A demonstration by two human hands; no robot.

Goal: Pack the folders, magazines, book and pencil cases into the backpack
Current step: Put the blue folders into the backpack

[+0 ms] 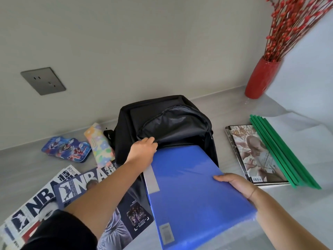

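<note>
A black backpack (167, 112) lies on the grey table, its mouth facing me. My left hand (144, 150) grips the edge of its opened flap. My right hand (236, 183) holds a blue folder (191, 188) by its right edge, and the folder's far end sits inside the bag's opening. Two NBA magazines (45, 195) lie at the near left. Behind them rest a blue cartoon pencil case (66, 148) and a pastel flowered pencil case (99, 143). On the right lie a magazine or book (252, 156) and green folders (281, 152) overlapping it.
A red vase (261, 78) with red berry branches stands at the back right corner. A wall socket (43, 81) is on the wall at the left. A white wall or panel borders the table on the right.
</note>
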